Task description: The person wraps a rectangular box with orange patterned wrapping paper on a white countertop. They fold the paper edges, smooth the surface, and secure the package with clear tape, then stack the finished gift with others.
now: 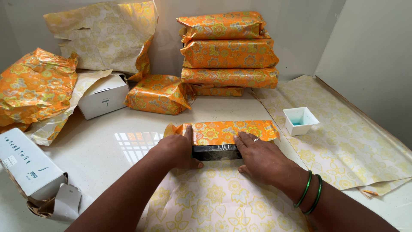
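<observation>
Work surface: a pale, glossy table [107, 150] stood against a light wall.

Loose wrapping sheet [343, 137]: pale, with a yellow flower print, lay flat on the right of the table. A further crumpled sheet [103, 34] leaned on the wall at the far left.

Sheet in use [214, 202]: same pale flowered side up, spread under both hands; its far edge was folded toward the person, showing the orange printed face [227, 131] across the top of the box.

Stack of wrapped parcels [227, 53]: four, orange flowered, piled at the back wall. One more wrapped parcel [159, 93] lay just left of the stack, and a crumpled orange bundle [32, 86] at the far left.

White cartons: one [103, 95] beside the single parcel, one [28, 165] at the near left edge with a flap open.

Dark box [216, 151]: lay centred near the person, between the two hands, its near side bare, its top covered by the orange fold.

Left hand [176, 150]: fingers laid flat, pressing the fold down at the box's left end, thumb at the box's lower corner; not closed around anything.

Right hand [262, 159]: fingers spread flat on the fold and the box's right end, a ring on one finger, two green bangles [310, 193] at the wrist.

Small white dish [300, 120]: square, holding a little blue liquid, stood on the loose sheet just right of the box.
</observation>
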